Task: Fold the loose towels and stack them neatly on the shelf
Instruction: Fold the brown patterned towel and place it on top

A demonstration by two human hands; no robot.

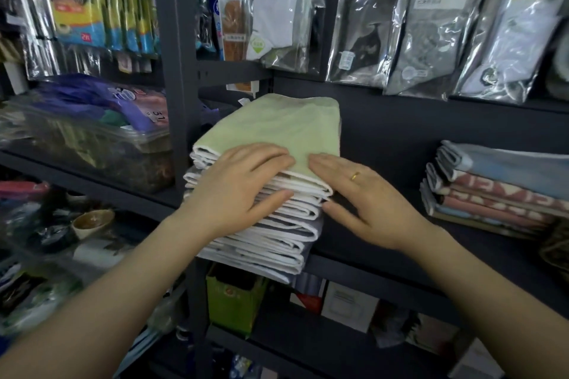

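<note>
A stack of folded towels [277, 234] with white edges sits on the dark shelf [385, 280], and its front overhangs the shelf edge. A pale green folded towel [277, 126] lies on top. My left hand [243, 188] rests flat on the near left corner of the stack, fingers on the green towel and thumb against the layers below. My right hand [366, 197], with a gold ring, lies flat on the near right corner, fingertips on the green towel and thumb at the stack's side. Both hands have straight fingers.
A second stack of folded pink and blue towels [492, 184] sits at the right on the same shelf. Packaged socks [431, 24] hang above. A clear bin of goods [92, 132] stands on the left shelf unit. A green box [234, 298] sits on the shelf below.
</note>
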